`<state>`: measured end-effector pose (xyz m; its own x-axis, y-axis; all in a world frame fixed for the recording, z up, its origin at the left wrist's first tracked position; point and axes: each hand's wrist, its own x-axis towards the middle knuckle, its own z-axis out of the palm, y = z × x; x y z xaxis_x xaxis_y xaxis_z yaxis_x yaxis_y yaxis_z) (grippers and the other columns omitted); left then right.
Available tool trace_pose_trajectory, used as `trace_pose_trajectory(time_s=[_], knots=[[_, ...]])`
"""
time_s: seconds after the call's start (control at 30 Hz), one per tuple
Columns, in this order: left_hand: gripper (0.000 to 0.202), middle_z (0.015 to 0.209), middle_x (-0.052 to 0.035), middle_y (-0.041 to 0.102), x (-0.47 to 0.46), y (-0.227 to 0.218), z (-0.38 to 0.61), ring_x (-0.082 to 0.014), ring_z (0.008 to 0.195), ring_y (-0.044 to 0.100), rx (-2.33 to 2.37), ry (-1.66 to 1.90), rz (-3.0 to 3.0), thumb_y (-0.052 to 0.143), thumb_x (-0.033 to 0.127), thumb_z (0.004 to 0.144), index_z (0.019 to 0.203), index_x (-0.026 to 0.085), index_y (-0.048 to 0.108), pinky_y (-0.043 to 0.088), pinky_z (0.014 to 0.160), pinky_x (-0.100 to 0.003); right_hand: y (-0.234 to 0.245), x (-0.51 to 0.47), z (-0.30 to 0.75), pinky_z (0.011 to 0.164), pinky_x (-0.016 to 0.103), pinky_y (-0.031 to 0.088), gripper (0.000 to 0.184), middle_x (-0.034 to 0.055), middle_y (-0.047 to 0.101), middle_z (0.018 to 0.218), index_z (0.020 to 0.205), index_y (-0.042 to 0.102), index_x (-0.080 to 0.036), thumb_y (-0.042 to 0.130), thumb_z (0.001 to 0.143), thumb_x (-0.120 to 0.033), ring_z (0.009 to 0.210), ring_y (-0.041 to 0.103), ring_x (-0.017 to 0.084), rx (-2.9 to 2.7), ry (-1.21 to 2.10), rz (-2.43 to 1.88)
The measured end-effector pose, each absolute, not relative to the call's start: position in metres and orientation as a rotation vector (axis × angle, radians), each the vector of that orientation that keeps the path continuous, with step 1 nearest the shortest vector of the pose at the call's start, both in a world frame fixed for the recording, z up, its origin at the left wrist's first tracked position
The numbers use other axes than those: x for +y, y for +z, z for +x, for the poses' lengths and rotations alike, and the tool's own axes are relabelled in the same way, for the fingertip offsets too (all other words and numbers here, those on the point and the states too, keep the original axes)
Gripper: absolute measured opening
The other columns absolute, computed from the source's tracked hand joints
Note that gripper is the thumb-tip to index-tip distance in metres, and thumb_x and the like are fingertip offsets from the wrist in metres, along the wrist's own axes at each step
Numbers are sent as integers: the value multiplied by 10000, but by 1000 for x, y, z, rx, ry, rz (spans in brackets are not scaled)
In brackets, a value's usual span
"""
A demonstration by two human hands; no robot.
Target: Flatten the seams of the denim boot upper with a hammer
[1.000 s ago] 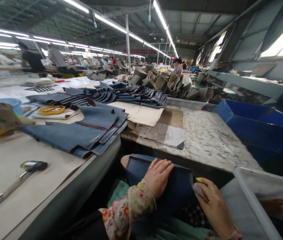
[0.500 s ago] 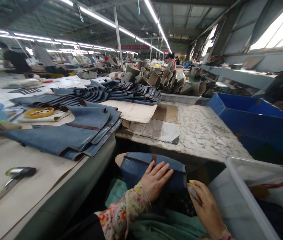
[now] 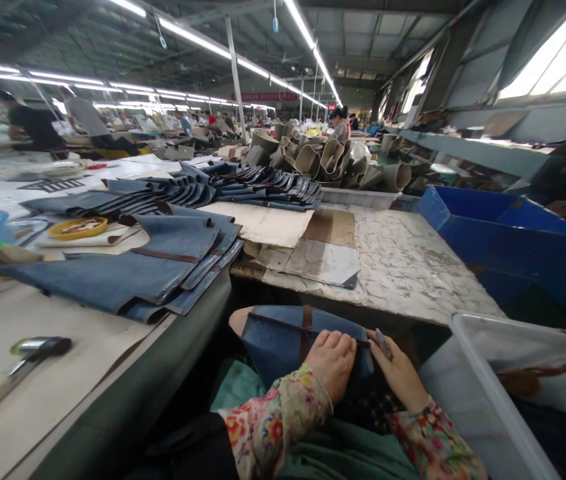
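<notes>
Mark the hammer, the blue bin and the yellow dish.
hammer point(image 3: 41, 347): head view, on its metal head, lying on the left table.
blue bin point(image 3: 513, 250): head view, on its near side wall, at the right.
yellow dish point(image 3: 78, 228): head view, on its rim, behind the denim stack.

Two hands, the left hand point(image 3: 333, 361) and right hand point(image 3: 397, 372), are resting on one blue shoe upper point(image 3: 283, 337), while one hammer point(image 3: 13, 380), one yellow dish point(image 3: 78, 228) and one blue bin point(image 3: 507, 243) are lying about the bench point(image 3: 403, 267).
</notes>
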<state>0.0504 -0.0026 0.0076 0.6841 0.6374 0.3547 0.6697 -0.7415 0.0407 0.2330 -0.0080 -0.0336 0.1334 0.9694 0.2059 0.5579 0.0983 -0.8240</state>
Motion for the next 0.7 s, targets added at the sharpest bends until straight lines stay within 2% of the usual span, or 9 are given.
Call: trace_pose_trajectory(time_s=[0.13, 0.27, 0.3, 0.43, 0.57, 0.7], knots=[[354, 1058, -69, 531, -4, 5, 63, -204, 979, 447, -1078, -515, -2861, 391, 292, 893, 1197, 114, 426, 359, 861, -352, -30, -24, 244, 708, 318, 504, 508, 42, 617, 826, 1186, 503, -167, 345, 862, -525, 788, 596, 202, -1458, 627, -1625], [374, 1050, -58, 526, -5, 4, 70, -196, 994, 440, -1071, -510, -2895, 389, 360, 895, 1198, 142, 421, 367, 850, -357, -31, -39, 250, 880, 368, 431, 511, 88, 542, 1120, 1264, 426, -180, 276, 900, -506, 1037, 508, 224, -1556, 441, -1648], [370, 1039, -55, 527, -4, 4, 71, -195, 992, 442, -1077, -509, -2892, 386, 366, 895, 1190, 146, 425, 371, 839, -359, -31, -42, 250, 907, 379, 410, 500, 91, 524, 1142, 1271, 421, -185, 279, 906, -496, 1059, 491, 224, -1624, 397, -1641], [299, 991, -35, 539, -1, 7, 67, -188, 953, 459, -1075, -493, -2914, 391, 337, 893, 1123, 161, 465, 387, 792, -352, -23, -49, 240, 877, 402, 419, 441, 90, 534, 1038, 1228, 485, -205, 322, 913, -466, 974, 512, 228, -1823, 135, -1587], [285, 1039, -16, 553, 1, 7, 54, -179, 986, 459, -1096, -566, -2937, 404, 305, 893, 1146, 189, 459, 367, 842, -341, -7, -52, 232, 853, 395, 422, 370, 75, 519, 1054, 1219, 500, -239, 358, 919, -404, 984, 488, 230, -1923, -84, -1513], [291, 1066, -17, 562, 0, 6, 39, -183, 1007, 461, -1145, -607, -2910, 394, 277, 894, 1163, 185, 458, 346, 881, -345, -7, -51, 224, 798, 373, 444, 352, 85, 536, 986, 1140, 563, -190, 342, 930, -368, 926, 492, 224, -1983, -143, -1492]])
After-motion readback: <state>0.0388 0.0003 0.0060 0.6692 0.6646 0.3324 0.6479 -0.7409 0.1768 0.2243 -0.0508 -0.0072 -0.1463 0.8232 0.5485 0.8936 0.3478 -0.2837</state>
